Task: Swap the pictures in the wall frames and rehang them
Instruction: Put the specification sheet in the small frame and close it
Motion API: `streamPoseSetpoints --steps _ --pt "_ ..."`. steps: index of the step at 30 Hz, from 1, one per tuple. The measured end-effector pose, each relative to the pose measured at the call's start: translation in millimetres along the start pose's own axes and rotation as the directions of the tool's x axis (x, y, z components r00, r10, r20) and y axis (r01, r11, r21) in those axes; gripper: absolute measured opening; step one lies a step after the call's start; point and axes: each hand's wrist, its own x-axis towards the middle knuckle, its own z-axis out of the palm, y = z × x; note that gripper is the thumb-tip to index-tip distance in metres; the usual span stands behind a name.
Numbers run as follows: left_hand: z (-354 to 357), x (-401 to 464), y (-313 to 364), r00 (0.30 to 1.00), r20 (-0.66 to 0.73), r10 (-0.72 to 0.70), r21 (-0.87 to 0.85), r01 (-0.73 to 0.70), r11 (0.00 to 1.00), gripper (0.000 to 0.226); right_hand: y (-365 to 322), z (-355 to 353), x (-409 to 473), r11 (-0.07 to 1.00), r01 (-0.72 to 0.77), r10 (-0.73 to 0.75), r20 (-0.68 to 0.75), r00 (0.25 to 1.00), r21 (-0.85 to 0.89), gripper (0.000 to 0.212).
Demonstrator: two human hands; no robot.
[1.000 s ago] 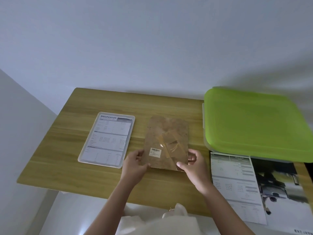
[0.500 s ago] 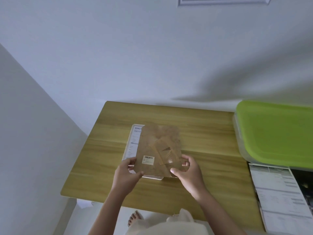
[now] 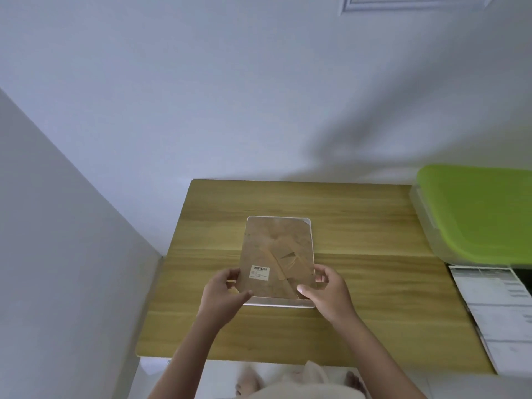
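A brown backing board (image 3: 277,254) with a barcode sticker lies over a white picture frame (image 3: 280,305) on the wooden table (image 3: 359,220), covering nearly all of it. My left hand (image 3: 223,295) pinches the board's near left corner, thumb on top. At the near right corner my right hand (image 3: 328,292) grips the board and the frame's edge. The frame's printed sheet is hidden under the board. A second white frame (image 3: 414,4) hangs on the wall at the top edge.
A clear bin with a green lid (image 3: 478,211) stands on the table's right side. A printed sheet (image 3: 498,309) lies in front of it at the right edge. A wall corner closes the left side.
Both hands carried the backing board left and laid it over the white frame, which now hides the specification sheet. The view swung left and up.
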Motion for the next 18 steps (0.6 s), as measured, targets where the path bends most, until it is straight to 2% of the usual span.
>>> streamPoseSetpoints --steps 9,13,18 --pt "7.7 19.1 -17.5 0.999 0.024 0.026 0.046 -0.027 0.999 0.035 1.6 -1.3 5.1 0.981 -0.025 0.027 0.004 1.000 -0.192 0.062" --pt "11.3 24.1 -24.5 0.998 0.043 0.054 0.069 -0.057 0.996 0.031 9.1 -1.0 7.9 0.972 -0.030 0.027 -0.018 0.999 -0.232 0.070" --pt "14.3 29.6 -29.2 0.993 0.062 0.096 0.084 -0.101 0.991 0.032 18.0 -0.4 8.6 0.975 -0.012 0.006 -0.029 1.000 -0.222 0.066"
